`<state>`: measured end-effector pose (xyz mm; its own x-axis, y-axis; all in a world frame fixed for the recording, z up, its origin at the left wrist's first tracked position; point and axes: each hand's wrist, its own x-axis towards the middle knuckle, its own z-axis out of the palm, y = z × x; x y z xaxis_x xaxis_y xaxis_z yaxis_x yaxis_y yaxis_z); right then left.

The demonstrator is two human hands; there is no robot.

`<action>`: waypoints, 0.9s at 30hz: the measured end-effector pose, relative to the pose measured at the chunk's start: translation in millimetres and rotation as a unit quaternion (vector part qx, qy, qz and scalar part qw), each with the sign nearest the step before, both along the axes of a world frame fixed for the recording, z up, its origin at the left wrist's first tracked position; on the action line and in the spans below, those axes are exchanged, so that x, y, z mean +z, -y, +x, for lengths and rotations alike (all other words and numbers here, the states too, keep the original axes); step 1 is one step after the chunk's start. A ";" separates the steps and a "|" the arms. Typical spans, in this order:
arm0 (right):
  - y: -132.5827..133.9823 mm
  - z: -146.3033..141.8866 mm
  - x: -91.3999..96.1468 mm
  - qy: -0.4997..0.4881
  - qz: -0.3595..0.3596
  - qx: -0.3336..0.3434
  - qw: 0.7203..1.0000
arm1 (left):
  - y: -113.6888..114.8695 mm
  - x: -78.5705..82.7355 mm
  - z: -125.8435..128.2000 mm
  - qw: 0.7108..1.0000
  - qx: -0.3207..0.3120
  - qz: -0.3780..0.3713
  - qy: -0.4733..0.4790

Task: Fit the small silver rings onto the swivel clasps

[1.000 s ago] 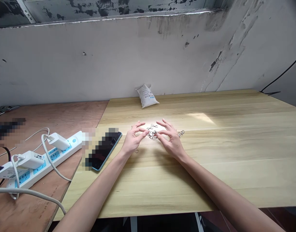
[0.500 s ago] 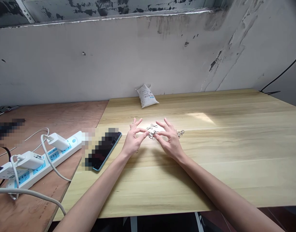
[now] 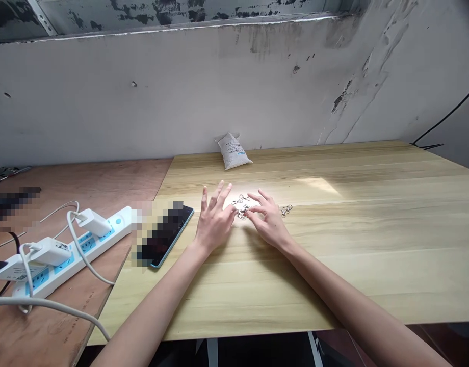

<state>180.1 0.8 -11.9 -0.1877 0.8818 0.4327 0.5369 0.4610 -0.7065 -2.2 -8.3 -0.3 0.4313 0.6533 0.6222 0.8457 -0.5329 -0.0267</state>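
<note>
**Spread on one side, curled on the other**

A pale wooden bench [image 3: 372,244] carries a white sack [image 3: 233,151] by the wall and a phone [image 3: 169,237]. Mid-bench, a heap of metal clasps and rings [image 3: 240,206] lies between the left hand [image 3: 215,219], fingers spread and released, and the right hand [image 3: 267,221], fingers curled at the heap's edge (any grasp cannot be told). A smaller clasp cluster [image 3: 286,210] sits just beyond.

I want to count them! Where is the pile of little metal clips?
In the head view, the pile of little metal clips lies on the light wooden table, between the left hand and the right hand.
</note>
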 end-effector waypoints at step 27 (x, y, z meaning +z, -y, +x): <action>-1.2 4.2 1.4 -0.092 -0.081 0.043 0.992 | -2.1 2.0 -4.9 0.959 -0.027 -0.156 0.234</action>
<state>184.3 2.0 -10.5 -0.1974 0.9264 0.3206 0.3561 0.3724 -0.8570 -7.1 -6.2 1.7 0.1916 0.8236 0.5338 0.6975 -0.4969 0.5164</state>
